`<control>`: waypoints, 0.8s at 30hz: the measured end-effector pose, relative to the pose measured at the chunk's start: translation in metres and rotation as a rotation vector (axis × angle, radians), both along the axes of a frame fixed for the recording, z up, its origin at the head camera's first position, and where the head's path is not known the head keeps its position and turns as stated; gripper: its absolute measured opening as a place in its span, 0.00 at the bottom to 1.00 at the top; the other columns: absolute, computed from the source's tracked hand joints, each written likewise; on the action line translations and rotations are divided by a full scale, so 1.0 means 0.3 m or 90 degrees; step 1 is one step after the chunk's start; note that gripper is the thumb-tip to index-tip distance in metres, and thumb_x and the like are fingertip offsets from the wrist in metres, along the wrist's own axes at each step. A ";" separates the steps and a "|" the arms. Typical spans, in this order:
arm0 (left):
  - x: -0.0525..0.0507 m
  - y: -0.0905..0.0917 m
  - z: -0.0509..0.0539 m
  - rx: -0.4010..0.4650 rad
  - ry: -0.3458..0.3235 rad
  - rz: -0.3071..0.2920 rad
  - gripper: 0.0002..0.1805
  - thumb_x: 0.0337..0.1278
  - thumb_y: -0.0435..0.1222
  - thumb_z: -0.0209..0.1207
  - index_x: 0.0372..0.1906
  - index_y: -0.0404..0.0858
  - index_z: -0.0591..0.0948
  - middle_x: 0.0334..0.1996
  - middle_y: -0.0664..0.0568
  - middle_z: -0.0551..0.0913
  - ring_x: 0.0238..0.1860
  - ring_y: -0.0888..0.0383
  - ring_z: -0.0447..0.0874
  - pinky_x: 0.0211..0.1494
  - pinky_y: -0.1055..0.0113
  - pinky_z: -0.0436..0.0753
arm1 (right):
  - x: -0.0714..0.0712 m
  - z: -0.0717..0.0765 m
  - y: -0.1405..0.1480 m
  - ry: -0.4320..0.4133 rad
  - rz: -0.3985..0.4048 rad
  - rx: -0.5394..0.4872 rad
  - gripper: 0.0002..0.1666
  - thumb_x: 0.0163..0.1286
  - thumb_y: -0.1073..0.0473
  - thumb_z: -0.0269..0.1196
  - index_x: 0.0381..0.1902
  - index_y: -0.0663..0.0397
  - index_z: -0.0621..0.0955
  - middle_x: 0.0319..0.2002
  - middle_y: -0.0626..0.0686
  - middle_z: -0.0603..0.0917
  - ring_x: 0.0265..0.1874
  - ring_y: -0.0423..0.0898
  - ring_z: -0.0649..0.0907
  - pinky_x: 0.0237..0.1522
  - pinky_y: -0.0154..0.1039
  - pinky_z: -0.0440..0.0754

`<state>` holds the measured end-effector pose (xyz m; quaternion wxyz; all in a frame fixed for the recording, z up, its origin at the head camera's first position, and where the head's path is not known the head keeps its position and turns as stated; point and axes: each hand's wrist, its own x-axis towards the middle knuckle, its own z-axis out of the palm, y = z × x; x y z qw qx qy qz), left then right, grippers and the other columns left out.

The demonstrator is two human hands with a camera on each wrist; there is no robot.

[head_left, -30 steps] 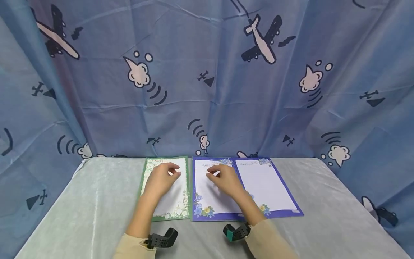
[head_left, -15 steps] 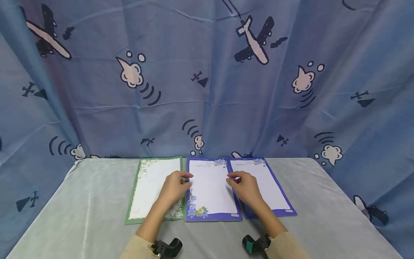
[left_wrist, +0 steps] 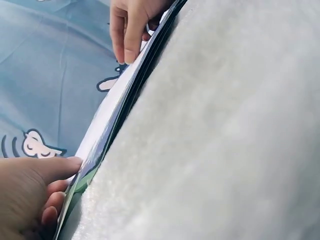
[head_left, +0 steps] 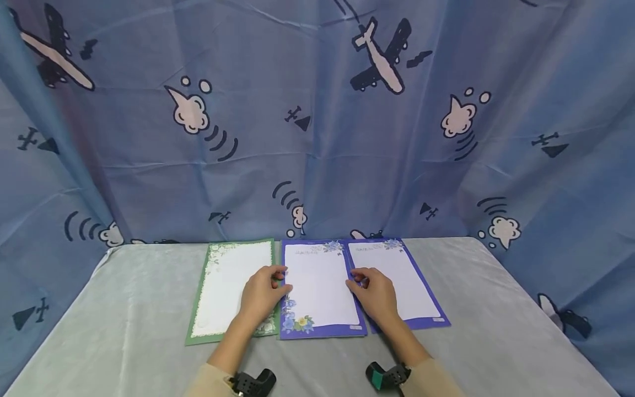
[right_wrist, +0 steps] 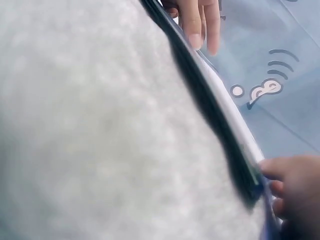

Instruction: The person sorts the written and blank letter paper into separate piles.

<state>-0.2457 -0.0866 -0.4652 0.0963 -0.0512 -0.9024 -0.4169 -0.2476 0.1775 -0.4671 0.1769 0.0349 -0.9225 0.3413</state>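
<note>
A sheet of purple-bordered floral letter paper [head_left: 322, 286] lies in the middle of the table, faint writing at its top. Beside its left edge is my left hand [head_left: 263, 292], thumb on the paper and the other fingers curled at the edge. Opposite, my right hand [head_left: 374, 292] pinches the right edge, its curled fingers over the neighbouring purple-bordered sheet [head_left: 402, 275]. To the left lies a green-bordered floral sheet [head_left: 230, 292], partly covered by my left hand and forearm. In the left wrist view, my left thumb [left_wrist: 62, 167] presses the paper's near corner.
The table has a pale, fuzzy cloth [head_left: 124, 309]. Behind it hangs a blue curtain [head_left: 258, 127] printed with airplanes and clouds. Black wrist cameras are strapped at both cuffs, the left camera [head_left: 253, 381] and the right camera [head_left: 387, 377].
Both hands were over the green and middle sheets, close together. They have spread rightward and apart, then come down to the left and right edges of the middle purple sheet.
</note>
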 end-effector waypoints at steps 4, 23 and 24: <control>0.004 -0.012 -0.007 -0.008 0.007 0.013 0.15 0.52 0.37 0.73 0.47 0.43 0.89 0.36 0.55 0.85 0.32 0.63 0.74 0.36 0.69 0.71 | -0.007 -0.009 -0.009 0.004 0.010 -0.018 0.14 0.60 0.59 0.74 0.44 0.57 0.89 0.31 0.52 0.86 0.28 0.41 0.77 0.33 0.32 0.74; -0.004 -0.002 -0.021 -0.017 0.018 0.014 0.11 0.52 0.40 0.74 0.43 0.48 0.89 0.41 0.52 0.84 0.30 0.62 0.73 0.34 0.67 0.72 | -0.005 -0.005 0.005 -0.004 0.004 -0.091 0.16 0.56 0.62 0.77 0.44 0.57 0.89 0.36 0.54 0.90 0.31 0.42 0.80 0.36 0.30 0.78; -0.004 0.000 -0.021 -0.017 0.018 0.013 0.11 0.52 0.40 0.74 0.43 0.48 0.89 0.41 0.52 0.84 0.31 0.63 0.73 0.34 0.67 0.72 | -0.005 -0.005 0.006 -0.004 0.005 -0.099 0.16 0.56 0.62 0.77 0.44 0.57 0.89 0.35 0.54 0.90 0.30 0.42 0.79 0.36 0.29 0.77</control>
